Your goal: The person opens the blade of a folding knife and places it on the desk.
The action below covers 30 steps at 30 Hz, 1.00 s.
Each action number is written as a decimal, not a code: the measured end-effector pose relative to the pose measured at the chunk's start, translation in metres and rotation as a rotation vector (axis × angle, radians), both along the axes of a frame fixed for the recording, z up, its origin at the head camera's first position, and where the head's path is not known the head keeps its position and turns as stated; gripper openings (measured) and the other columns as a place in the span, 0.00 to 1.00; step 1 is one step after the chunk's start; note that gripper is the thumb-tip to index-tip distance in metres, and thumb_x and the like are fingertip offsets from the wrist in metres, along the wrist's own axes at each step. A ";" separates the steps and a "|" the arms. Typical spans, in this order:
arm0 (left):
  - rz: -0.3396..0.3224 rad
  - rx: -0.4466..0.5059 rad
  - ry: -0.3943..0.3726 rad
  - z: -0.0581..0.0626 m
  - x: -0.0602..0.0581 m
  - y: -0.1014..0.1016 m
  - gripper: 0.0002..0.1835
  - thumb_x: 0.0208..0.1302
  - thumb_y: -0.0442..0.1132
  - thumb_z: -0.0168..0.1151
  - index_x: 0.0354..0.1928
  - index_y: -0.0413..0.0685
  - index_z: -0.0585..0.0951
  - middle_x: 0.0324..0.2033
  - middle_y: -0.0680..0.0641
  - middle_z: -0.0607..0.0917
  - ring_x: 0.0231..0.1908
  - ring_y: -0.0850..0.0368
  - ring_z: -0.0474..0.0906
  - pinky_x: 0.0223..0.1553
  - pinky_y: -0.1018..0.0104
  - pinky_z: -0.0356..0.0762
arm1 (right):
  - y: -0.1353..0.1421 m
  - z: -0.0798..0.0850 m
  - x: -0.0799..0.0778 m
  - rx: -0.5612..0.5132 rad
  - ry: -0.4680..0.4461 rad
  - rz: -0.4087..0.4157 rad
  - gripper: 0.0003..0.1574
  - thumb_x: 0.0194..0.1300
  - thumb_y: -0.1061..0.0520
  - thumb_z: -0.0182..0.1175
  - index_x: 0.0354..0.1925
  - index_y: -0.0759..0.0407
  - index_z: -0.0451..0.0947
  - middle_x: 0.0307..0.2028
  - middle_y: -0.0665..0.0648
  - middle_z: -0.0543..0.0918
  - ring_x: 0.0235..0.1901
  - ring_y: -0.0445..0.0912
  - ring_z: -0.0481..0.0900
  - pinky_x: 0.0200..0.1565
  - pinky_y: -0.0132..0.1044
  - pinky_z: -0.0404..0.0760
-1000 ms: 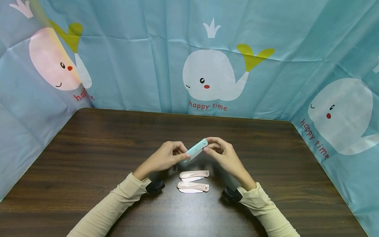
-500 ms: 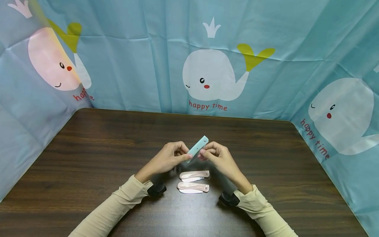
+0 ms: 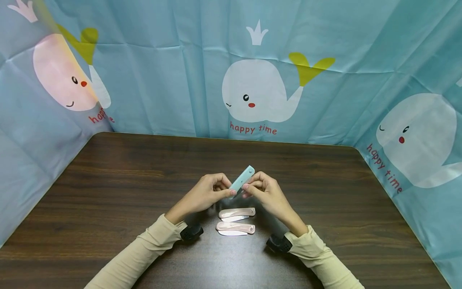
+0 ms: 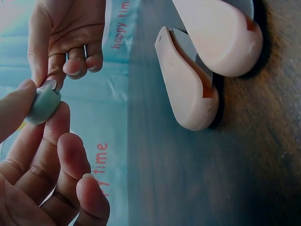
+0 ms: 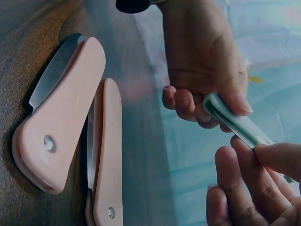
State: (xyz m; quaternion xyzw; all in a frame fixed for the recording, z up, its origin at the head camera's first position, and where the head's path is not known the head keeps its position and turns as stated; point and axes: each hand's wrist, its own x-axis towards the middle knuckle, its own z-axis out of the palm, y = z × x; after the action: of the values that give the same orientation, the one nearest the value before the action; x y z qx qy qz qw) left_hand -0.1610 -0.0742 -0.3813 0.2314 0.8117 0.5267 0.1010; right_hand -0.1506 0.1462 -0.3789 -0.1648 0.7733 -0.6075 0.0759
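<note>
1. Mint knife (image 3: pixel 242 178), raised beyond the pink knives (image 3: pixel 235 228), tilts steeper than before.
2. Left hand (image 3: pixel 207 193) pinches its near end.
3. Right hand (image 3: pixel 266 189) has left its far end, now pinching mid-edge, probably the blade.

Shows soft glare on the near bench (image 3: pixel 232 257); looks dimmer in the 2 wrist views, hazy over the backdrop (image 5: pixel 277 101).

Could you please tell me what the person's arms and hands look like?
The left sleeve and right sleeve are long, plain and pale beige, creased towards the cuffs. A small black device sits at the left wrist, another black device at the right. The left hand and right hand wear no gloves.
</note>
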 end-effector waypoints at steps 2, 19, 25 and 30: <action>-0.006 -0.004 0.001 0.000 0.000 0.000 0.08 0.65 0.42 0.67 0.37 0.44 0.82 0.29 0.48 0.86 0.29 0.52 0.80 0.28 0.72 0.72 | 0.000 0.000 0.000 0.009 -0.001 0.008 0.09 0.70 0.64 0.59 0.43 0.71 0.71 0.36 0.73 0.86 0.33 0.49 0.87 0.46 0.56 0.83; -0.029 -0.012 0.028 0.001 -0.001 -0.001 0.09 0.66 0.42 0.66 0.37 0.43 0.81 0.28 0.48 0.86 0.30 0.48 0.81 0.29 0.72 0.72 | 0.008 0.001 -0.003 0.049 0.012 0.040 0.10 0.70 0.62 0.59 0.41 0.69 0.71 0.34 0.68 0.87 0.36 0.54 0.87 0.47 0.46 0.84; 0.000 -0.016 0.019 0.003 0.001 -0.002 0.09 0.65 0.43 0.67 0.36 0.44 0.81 0.28 0.48 0.86 0.28 0.55 0.79 0.29 0.71 0.72 | 0.008 0.000 -0.004 0.053 -0.017 0.047 0.13 0.71 0.57 0.59 0.45 0.67 0.73 0.36 0.66 0.88 0.40 0.56 0.87 0.51 0.53 0.82; 0.002 -0.008 0.008 0.003 0.001 -0.001 0.10 0.65 0.44 0.67 0.38 0.44 0.81 0.29 0.47 0.87 0.30 0.53 0.80 0.30 0.71 0.72 | 0.006 0.000 -0.002 0.097 -0.003 0.062 0.13 0.71 0.55 0.61 0.44 0.66 0.76 0.36 0.66 0.88 0.39 0.51 0.87 0.49 0.46 0.82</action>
State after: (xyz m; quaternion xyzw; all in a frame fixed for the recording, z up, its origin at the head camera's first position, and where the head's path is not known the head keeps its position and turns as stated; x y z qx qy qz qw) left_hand -0.1597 -0.0750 -0.3786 0.2323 0.8143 0.5228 0.0982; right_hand -0.1528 0.1518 -0.3793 -0.1839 0.7964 -0.5667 0.1036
